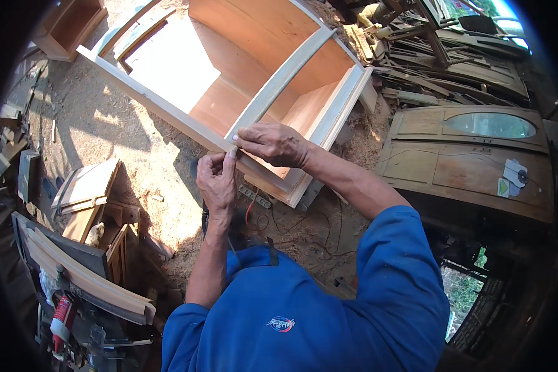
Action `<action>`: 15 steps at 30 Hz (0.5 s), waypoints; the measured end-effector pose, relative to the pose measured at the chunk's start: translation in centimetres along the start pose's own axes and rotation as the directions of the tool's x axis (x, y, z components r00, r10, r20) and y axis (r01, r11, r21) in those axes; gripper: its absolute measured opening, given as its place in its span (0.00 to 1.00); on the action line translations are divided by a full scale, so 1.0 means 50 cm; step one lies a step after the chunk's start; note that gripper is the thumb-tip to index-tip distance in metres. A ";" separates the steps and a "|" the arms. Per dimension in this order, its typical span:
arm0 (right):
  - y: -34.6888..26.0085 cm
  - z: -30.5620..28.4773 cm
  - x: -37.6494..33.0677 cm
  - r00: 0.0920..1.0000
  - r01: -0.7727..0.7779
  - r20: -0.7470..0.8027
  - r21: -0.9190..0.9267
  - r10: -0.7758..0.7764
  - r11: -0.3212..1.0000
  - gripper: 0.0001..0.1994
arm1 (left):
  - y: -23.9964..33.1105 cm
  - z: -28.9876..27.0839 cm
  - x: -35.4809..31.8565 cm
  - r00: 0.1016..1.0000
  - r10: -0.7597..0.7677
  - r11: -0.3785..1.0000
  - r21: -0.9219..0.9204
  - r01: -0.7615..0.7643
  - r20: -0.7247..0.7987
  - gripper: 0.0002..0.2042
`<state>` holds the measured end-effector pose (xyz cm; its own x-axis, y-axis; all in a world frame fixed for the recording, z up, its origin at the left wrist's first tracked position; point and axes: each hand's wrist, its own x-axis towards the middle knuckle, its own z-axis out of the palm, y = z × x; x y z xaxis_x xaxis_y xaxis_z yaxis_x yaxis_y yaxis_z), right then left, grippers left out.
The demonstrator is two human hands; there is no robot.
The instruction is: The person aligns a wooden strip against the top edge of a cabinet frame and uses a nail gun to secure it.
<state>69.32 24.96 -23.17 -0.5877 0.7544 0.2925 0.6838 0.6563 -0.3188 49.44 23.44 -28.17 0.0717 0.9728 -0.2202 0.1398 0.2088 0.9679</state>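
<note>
Blue shirt closest to lens, both forearms reaching forward from it. Left hand: fingers curled, thumb up against the near corner of an open wooden cabinet. Right hand: fingers bent and drawn together just beside it, where the curved crossbar meets the long rail. Cannot tell whether either grips a small piece; fingertips cover the spot.

Cabinet lies ahead of the person, above the dusty floor. Crossbar splits its opening: larger left compartment holds a bright sunlit patch, smaller right one mostly shaded. Power strip near its close corner.

Other containers: small open wooden box, upper left, interior shaded; red-and-white bottle, lower left, contents hidden.
</note>
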 end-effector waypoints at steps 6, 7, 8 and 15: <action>0.005 0.010 -0.002 0.991 0.069 -0.112 -0.020 -0.070 0.997 0.12 | -0.022 0.000 0.008 0.998 -0.022 0.987 -0.157 0.032 0.062 0.13; 0.000 0.009 -0.010 0.993 0.035 -0.110 -0.012 -0.036 0.999 0.11 | -0.025 0.006 0.003 0.999 -0.004 0.991 -0.136 0.011 0.049 0.13; -0.004 0.018 -0.005 0.991 0.039 -0.128 -0.027 -0.043 0.999 0.11 | -0.030 0.002 0.008 1.000 0.021 0.993 -0.115 -0.019 0.020 0.13; -0.025 -0.009 -0.002 0.891 -0.306 -0.309 0.136 0.334 0.942 0.16 | -0.013 -0.013 0.008 0.996 0.080 0.997 -0.019 -0.080 0.028 0.17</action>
<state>68.71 24.07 -22.38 -0.1614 0.8871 0.4324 0.7654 0.3891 -0.5126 48.71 23.76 -28.80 0.1105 0.9832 -0.1451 0.1151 0.1323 0.9845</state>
